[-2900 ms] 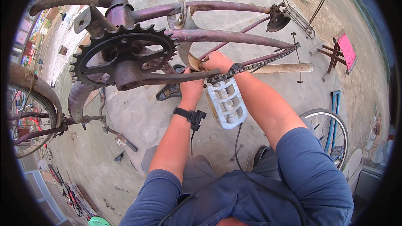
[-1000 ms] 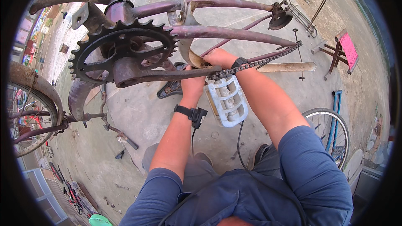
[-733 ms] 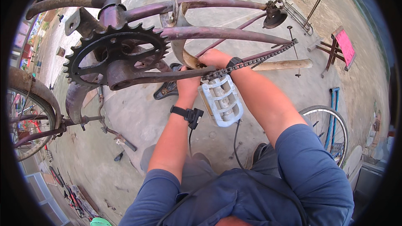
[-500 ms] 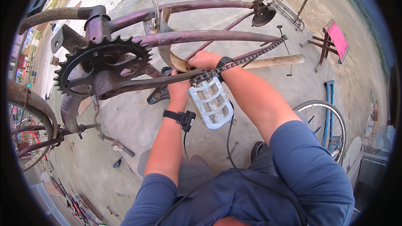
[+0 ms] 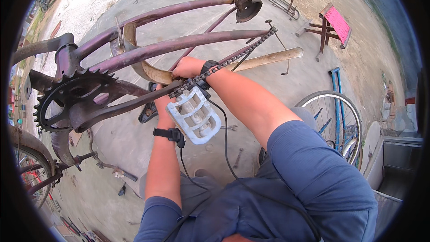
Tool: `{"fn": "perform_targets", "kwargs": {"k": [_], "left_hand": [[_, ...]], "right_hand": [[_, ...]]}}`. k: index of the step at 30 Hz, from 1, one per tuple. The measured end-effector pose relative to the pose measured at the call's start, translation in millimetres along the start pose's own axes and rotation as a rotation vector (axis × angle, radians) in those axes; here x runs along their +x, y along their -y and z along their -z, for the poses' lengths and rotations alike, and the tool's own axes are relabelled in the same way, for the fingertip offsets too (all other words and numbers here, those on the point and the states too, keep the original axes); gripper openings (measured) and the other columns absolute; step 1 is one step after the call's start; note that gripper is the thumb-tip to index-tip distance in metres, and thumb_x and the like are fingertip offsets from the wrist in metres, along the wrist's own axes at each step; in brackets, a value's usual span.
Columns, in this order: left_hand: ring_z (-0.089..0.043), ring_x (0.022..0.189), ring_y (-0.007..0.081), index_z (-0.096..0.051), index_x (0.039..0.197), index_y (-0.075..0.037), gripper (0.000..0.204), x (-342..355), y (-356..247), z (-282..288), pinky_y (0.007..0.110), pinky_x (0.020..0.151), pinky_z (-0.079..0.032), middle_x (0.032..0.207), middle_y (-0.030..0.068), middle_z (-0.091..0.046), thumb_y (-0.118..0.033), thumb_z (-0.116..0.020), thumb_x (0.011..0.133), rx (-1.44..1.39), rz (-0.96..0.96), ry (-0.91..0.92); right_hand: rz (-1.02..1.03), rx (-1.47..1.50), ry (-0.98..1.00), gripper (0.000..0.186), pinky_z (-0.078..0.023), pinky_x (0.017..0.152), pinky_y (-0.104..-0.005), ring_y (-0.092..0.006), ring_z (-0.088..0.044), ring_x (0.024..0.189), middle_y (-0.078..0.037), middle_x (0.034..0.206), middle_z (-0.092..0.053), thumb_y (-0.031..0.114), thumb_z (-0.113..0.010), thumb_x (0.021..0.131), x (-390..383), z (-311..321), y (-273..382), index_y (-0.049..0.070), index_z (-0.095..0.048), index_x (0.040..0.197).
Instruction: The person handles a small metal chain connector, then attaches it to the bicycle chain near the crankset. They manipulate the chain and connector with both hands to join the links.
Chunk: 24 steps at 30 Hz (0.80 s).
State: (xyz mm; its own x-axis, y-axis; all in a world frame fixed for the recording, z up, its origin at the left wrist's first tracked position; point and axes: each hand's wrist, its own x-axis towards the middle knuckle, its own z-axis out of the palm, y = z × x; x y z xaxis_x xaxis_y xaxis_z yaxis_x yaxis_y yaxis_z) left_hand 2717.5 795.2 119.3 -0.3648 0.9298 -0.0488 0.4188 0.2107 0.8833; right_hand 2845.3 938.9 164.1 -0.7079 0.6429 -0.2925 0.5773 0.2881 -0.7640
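My right hand point(image 5: 187, 67) is closed, its curled fingers against the lower part of a rusty, cream-coloured mudguard point(image 5: 142, 65) that curves between the purple tubes of a bicycle frame point(image 5: 179, 44). Whatever its fingertips grip is hidden. Just below, my left hand point(image 5: 163, 104) reaches in under the crank arm point(image 5: 130, 101), which covers its fingers. A pale blue-white pedal point(image 5: 195, 115) hangs in front of my left wrist. The chain point(image 5: 228, 62) runs from the crank arm's end, past my right wrist, toward the frame's far-right end. A black toothed chainring point(image 5: 49, 94) stands at left.
A black saddle point(image 5: 147, 113) shows behind the crank. Two wrenches point(image 5: 230, 127) lie on the concrete. At right are a spoked wheel point(image 5: 309, 101), blue tubes point(image 5: 336, 89) and a pink-topped folding stool point(image 5: 338, 26). A metal carrier rack point(image 5: 280, 3) lies farther back.
The view has shifted right, so frame, pedal and hands appear farther left. Both hands stay at the same spot by the mudguard. More of the two wrenches shows.
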Motion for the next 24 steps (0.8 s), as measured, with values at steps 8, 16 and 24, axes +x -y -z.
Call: {"fn": "perform_targets", "kwargs": {"k": [8, 16, 24], "left_hand": [[-0.060, 0.085, 0.0130, -0.058, 0.110, 0.004, 0.037, -8, -1, 0, 0.029, 0.078, -0.051, 0.097, 0.0073, -0.067, -0.006, -0.074, 0.079, -0.402, 0.028, 0.041], [-0.060, 0.084, 0.0119, -0.059, 0.110, 0.003, 0.038, -7, 10, -2, 0.028, 0.077, -0.051, 0.096, 0.0066, -0.066, -0.005, -0.075, 0.077, -0.444, 0.003, 0.028], [-0.062, 0.091, 0.0134, -0.058, 0.114, 0.004, 0.038, -9, -1, 3, 0.029, 0.082, -0.051, 0.103, 0.0079, -0.067, -0.001, -0.071, 0.079, -0.274, -0.011, 0.016]], "right_hand": [[-0.242, 0.004, -0.099, 0.030, -0.057, 0.080, -0.0383, -0.0317, -0.072, 0.085, -0.020, 0.090, -0.074, 0.025, -0.075, 0.070, -2, -11, 4, 0.005, -0.078, 0.092], [-0.228, 0.002, -0.086, 0.037, -0.056, 0.082, -0.0405, -0.0354, -0.071, 0.092, -0.022, 0.097, -0.073, 0.031, -0.072, 0.072, -9, -7, 8, 0.004, -0.077, 0.097], [-0.124, -0.009, -0.076, 0.035, -0.054, 0.085, -0.0404, -0.0358, -0.070, 0.093, -0.020, 0.098, -0.073, 0.031, -0.066, 0.076, 15, -15, -9, 0.008, -0.076, 0.100]]}}
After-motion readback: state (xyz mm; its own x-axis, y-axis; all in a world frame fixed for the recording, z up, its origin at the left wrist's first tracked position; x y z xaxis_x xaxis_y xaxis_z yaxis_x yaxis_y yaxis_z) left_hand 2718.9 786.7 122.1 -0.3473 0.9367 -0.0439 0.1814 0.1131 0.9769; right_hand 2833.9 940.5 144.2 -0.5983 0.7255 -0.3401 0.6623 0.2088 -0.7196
